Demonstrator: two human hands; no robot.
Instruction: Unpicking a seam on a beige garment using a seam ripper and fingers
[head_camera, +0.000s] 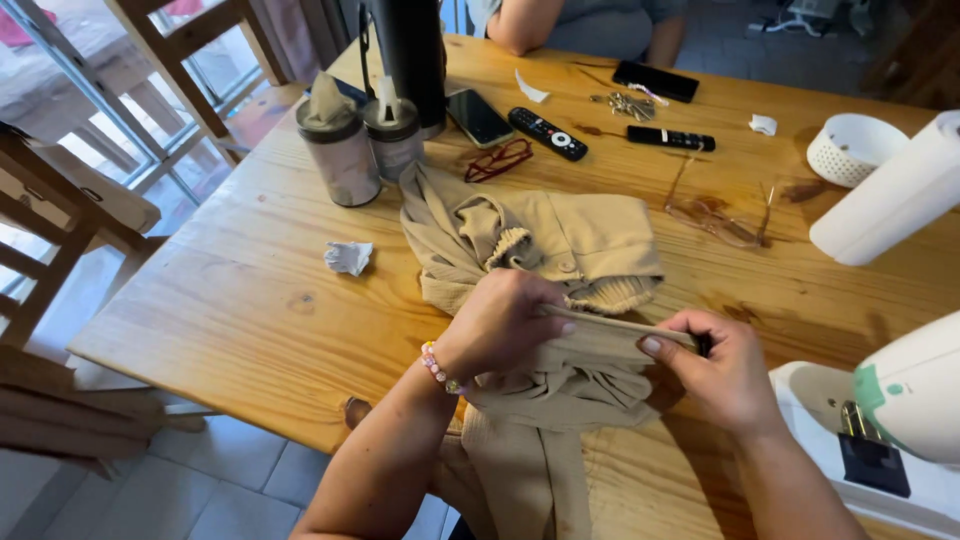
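A beige garment (545, 300) is spread on the wooden counter (240, 300), with part of it hanging over the near edge. A folded strip of the garment is held taut between both hands above the main bulk. The left hand (500, 325) is closed in a grip on the strip's left end, knuckles up; a beaded bracelet (438, 368) is worn on that wrist. The right hand (725, 375) is closed in a pinch grip on the strip's right end, thumb on top.

A white sewing machine (900, 410) is positioned at the right, just beside the right hand. A paper towel roll (890, 200) and a white perforated bowl (850, 145) are located at the far right. Two lidded wipe canisters (345, 150) are placed just beyond the garment, near a tall black cylinder (410, 55). Red glasses (497, 160), a phone (478, 117), two remotes (548, 133), keys (625, 103) and clear glasses (715, 215) are laid further back. A crumpled tissue (348, 256) is seen left of the garment. Another person's arm (525, 25) is rested at the far edge.
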